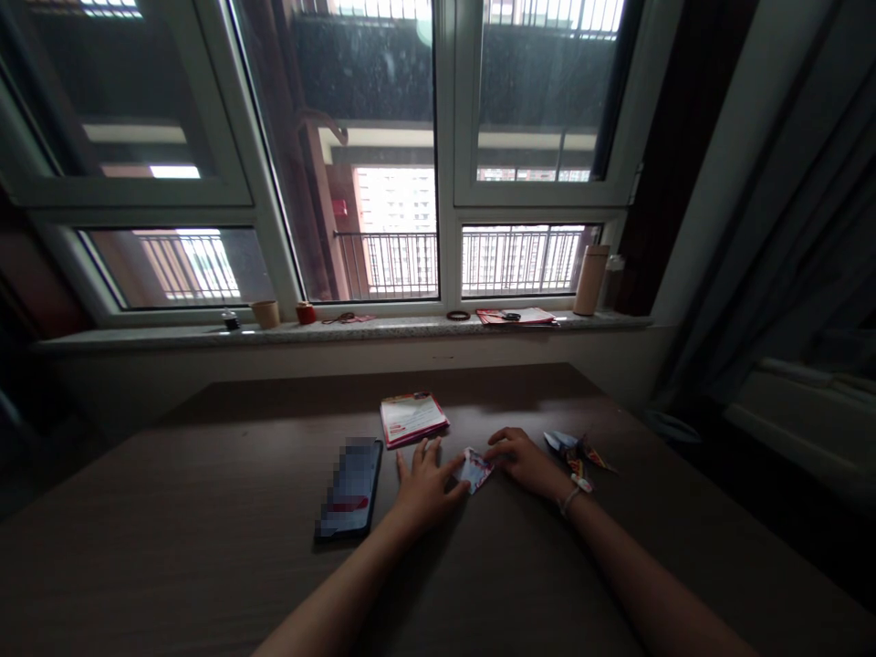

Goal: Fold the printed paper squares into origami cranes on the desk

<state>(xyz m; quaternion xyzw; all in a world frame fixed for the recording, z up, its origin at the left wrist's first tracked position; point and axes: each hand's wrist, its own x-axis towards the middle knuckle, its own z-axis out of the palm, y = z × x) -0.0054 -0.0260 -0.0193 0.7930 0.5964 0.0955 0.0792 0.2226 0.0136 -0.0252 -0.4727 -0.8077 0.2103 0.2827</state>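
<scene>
A small folded piece of printed paper (477,469), white with red and blue marks, lies on the table between my hands. My left hand (425,488) rests on the tabletop with its fingers spread, thumb and index finger touching the paper's left side. My right hand (524,463) has bent fingers closed at the paper's right edge; its thumb is partly hidden. Beyond my left hand sits a stack of printed sheets (413,418). Folded paper pieces (578,452), pale and red-yellow, lie to the right of my right hand.
A phone (349,490) lies left of my left hand on the brown table (205,493). Along the windowsill (411,328) stand a paper cup (265,315), a small red object (305,314), a dark ring (458,316), red-and-white papers (516,316) and a tan bottle (591,280).
</scene>
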